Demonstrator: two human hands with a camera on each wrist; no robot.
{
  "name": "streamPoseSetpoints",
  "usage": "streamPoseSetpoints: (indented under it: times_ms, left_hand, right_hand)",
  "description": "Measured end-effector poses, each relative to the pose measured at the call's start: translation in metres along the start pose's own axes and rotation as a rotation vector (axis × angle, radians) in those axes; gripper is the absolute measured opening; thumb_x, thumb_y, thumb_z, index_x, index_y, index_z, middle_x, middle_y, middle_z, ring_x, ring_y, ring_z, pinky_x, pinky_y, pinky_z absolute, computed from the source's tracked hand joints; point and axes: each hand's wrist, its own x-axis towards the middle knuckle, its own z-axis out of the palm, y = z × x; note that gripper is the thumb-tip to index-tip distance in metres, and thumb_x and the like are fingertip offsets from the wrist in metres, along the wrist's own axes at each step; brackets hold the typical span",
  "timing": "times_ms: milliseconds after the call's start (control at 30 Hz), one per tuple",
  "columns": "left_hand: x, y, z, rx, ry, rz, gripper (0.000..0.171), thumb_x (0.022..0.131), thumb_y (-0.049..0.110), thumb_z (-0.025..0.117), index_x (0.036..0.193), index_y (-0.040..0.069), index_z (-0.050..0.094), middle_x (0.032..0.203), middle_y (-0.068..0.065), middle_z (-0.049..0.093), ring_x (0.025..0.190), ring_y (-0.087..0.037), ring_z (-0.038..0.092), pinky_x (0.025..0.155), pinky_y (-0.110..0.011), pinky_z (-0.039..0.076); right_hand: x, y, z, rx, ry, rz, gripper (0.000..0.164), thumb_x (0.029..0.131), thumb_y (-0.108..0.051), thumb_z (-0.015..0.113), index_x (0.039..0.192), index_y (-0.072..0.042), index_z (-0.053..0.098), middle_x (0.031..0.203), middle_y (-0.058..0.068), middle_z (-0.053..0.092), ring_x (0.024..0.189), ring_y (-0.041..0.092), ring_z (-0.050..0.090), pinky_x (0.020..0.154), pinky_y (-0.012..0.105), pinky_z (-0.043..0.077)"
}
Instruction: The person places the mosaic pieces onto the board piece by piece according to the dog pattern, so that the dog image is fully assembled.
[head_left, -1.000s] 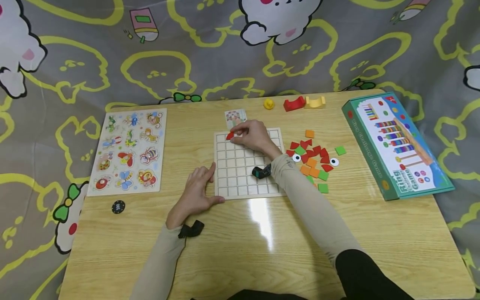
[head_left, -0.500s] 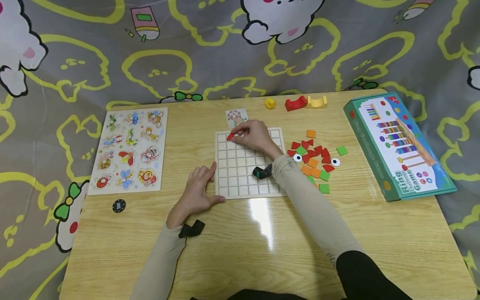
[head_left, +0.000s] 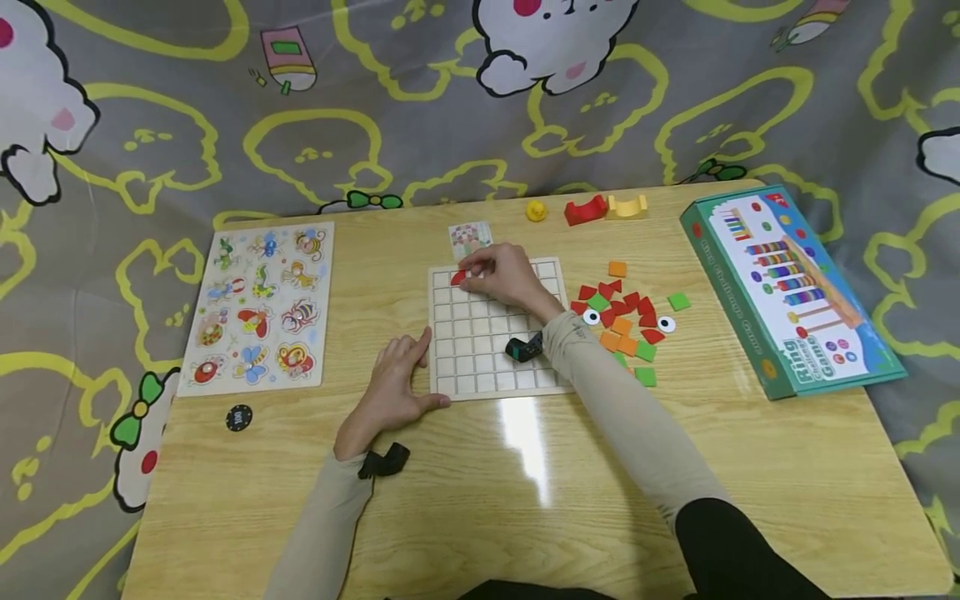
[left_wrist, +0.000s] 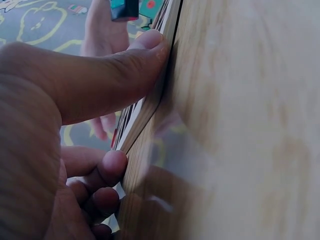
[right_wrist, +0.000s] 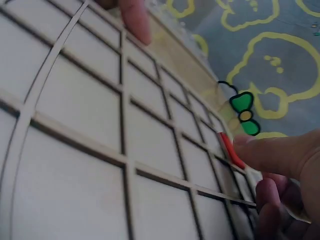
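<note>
A wooden grid board with raised square cells lies mid-table. At its upper left, my right hand pinches a small red tile between thumb and fingers, low over a top-row cell. In the right wrist view the thumb touches the red tile, which stands slightly above the grid lines. My left hand rests at the board's lower left corner, thumb along the near edge and index finger at the left side. The left wrist view shows that thumb against the board's edge.
Loose red, green and orange tiles and white eye discs lie right of the board. Behind it sits a picture card. An insect puzzle and black chip are left; a green game box is right.
The red tile has gone from tilted to lying flatter at the top-row cell, with my right hand still on it. My left hand has kept its place at the corner.
</note>
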Motion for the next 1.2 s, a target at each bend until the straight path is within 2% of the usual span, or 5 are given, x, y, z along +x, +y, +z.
streamPoseSetpoints:
  times_ms: [200, 467, 633, 900, 1200]
  left_hand:
    - [-0.002, 0.003, 0.0, -0.012, 0.01, 0.0, 0.112, 0.068, 0.039, 0.09, 0.154, 0.002, 0.029, 0.093, -0.001, 0.045, 0.091, -0.019, 0.036, 0.089, -0.036, 0.026]
    - [-0.002, 0.003, -0.001, -0.013, 0.02, -0.008, 0.112, 0.066, 0.037, 0.091, 0.154, 0.002, 0.03, 0.093, -0.002, 0.045, 0.092, -0.019, 0.036, 0.088, -0.036, 0.026]
    - [-0.001, 0.005, 0.001, -0.014, 0.023, 0.002, 0.113, 0.066, 0.038, 0.092, 0.153, 0.002, 0.03, 0.093, -0.003, 0.045, 0.09, -0.018, 0.035, 0.086, -0.035, 0.025]
    - [-0.003, 0.002, 0.004, -0.029, 0.034, 0.003, 0.113, 0.066, 0.037, 0.092, 0.153, 0.003, 0.03, 0.093, -0.003, 0.044, 0.09, -0.018, 0.034, 0.085, -0.035, 0.024]
    - [-0.001, 0.002, 0.004, -0.014, 0.037, 0.006, 0.115, 0.064, 0.038, 0.093, 0.154, 0.003, 0.03, 0.093, -0.001, 0.046, 0.09, -0.018, 0.035, 0.087, -0.036, 0.025]
  right_hand:
    - [-0.02, 0.003, -0.043, 0.042, 0.035, 0.033, 0.034, 0.084, -0.024, 0.079, 0.116, -0.014, 0.074, 0.098, 0.003, 0.065, 0.082, 0.018, 0.062, 0.073, 0.034, 0.051]
    - [-0.052, 0.034, -0.127, -0.066, 0.176, 0.148, 0.035, 0.085, -0.031, 0.078, 0.117, -0.017, 0.074, 0.108, 0.004, 0.064, 0.083, 0.023, 0.057, 0.068, 0.032, 0.048]
    - [-0.077, 0.062, -0.162, -0.151, 0.208, 0.227, 0.035, 0.088, -0.032, 0.075, 0.119, -0.017, 0.073, 0.109, 0.003, 0.064, 0.084, 0.023, 0.056, 0.069, 0.03, 0.046]
    - [-0.095, 0.097, -0.175, -0.192, 0.146, 0.307, 0.037, 0.088, -0.035, 0.075, 0.12, -0.016, 0.072, 0.11, 0.008, 0.068, 0.088, 0.021, 0.059, 0.074, 0.031, 0.045]
    - [-0.094, 0.108, -0.175, -0.238, 0.093, 0.354, 0.033, 0.089, -0.036, 0.073, 0.114, -0.015, 0.072, 0.105, 0.008, 0.065, 0.086, 0.023, 0.057, 0.074, 0.035, 0.043]
